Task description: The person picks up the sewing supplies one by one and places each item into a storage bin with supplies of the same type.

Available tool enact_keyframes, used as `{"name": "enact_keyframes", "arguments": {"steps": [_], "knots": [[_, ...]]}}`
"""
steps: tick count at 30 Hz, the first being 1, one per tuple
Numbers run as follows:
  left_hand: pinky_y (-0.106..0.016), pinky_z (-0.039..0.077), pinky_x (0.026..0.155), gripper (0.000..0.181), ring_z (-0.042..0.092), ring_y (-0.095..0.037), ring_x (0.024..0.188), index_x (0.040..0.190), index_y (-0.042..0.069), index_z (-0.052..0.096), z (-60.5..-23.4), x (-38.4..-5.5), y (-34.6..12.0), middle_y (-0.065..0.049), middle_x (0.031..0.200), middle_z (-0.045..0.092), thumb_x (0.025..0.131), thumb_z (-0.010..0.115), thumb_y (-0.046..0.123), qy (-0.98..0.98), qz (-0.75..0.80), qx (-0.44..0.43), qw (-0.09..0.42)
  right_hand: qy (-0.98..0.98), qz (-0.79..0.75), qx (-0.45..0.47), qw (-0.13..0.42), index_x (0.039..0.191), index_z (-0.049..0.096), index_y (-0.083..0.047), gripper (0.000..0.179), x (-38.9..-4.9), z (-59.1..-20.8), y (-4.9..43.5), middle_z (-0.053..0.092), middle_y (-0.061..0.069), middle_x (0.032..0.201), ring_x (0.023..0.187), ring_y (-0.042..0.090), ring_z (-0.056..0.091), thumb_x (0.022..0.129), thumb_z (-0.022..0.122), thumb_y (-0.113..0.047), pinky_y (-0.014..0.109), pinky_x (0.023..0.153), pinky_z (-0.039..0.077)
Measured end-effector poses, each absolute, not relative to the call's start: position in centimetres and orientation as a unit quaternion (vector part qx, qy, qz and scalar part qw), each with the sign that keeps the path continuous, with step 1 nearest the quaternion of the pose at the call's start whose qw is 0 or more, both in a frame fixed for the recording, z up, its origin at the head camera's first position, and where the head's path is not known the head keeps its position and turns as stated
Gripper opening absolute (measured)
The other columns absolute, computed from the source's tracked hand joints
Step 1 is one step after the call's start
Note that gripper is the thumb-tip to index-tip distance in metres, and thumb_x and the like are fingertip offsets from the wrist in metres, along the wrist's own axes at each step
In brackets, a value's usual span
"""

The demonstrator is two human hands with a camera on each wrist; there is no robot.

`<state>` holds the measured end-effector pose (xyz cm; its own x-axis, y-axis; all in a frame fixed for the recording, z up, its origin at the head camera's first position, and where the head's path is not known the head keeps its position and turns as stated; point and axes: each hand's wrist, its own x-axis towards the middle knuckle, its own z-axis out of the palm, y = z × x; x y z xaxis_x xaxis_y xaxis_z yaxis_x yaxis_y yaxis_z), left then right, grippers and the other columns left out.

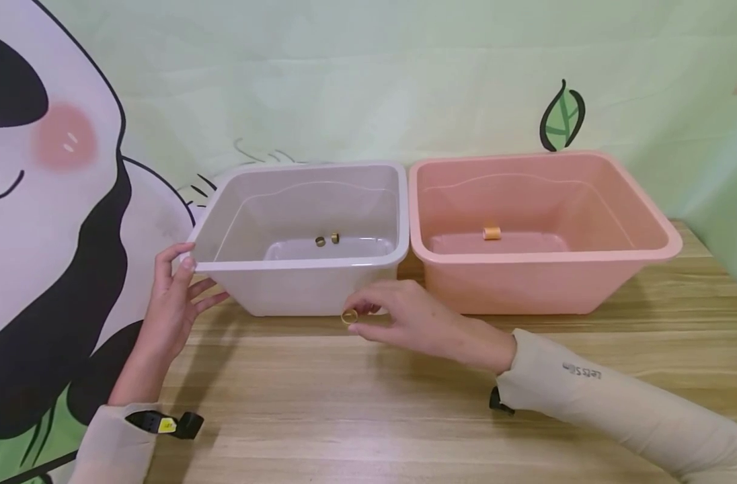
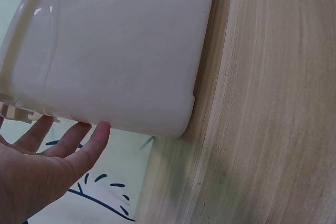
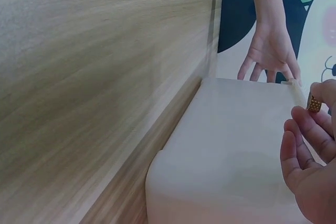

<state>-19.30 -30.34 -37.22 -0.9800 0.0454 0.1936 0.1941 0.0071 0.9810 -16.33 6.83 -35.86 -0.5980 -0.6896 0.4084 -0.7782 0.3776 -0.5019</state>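
A: What does the right hand (image 1: 411, 319) have?

B: It pinches a little gold ring (image 1: 350, 316) between its thumb and finger. Up close, the ring looks bumpy on the outside.

A: Where is that ring?

B: It's up above the wooden surface (image 1: 320, 410), just in front of the white bin (image 1: 308, 292).

A: And the left hand (image 1: 175, 296)?

B: It grips the white bin by its near left corner. The thumb is on the edge, and some fingers spread out below, by the side.

A: What's in the white bin?

B: One small gold piece (image 1: 320, 241) and another gold piece (image 1: 335, 237). They sit near each other on the bottom.

A: And the pink bin (image 1: 520, 289)?

B: It stands right beside the white one. A small orange tube (image 1: 492, 233) lies on its side in there.

A: I see a big panda (image 1: 68, 144) on the wall!

B: And a green leaf (image 1: 562, 121) above the pink bin.
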Motion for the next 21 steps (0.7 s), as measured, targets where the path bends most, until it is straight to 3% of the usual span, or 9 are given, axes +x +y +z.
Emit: {"name": "enact_keyframes", "arguments": {"steps": [21], "knots": [[-0.04, 0.055, 0.08, 0.041, 0.061, -0.02, 0.108, 0.139, 0.028, 0.023, -37.3, -19.1, -30.3, -0.009, 0.146, 0.026, 0.102, 0.04, 0.027, -0.716, -0.691, -0.081, 0.057, -0.811, 0.338, 0.47, 0.088, 0.106, 0.065, -0.018, 0.02, -16.5, -34.3, 7.2, 0.065, -0.01, 0.098, 0.092, 0.0, 0.057, 0.089, 0.066, -0.027, 0.017, 0.078, 0.052]]}}
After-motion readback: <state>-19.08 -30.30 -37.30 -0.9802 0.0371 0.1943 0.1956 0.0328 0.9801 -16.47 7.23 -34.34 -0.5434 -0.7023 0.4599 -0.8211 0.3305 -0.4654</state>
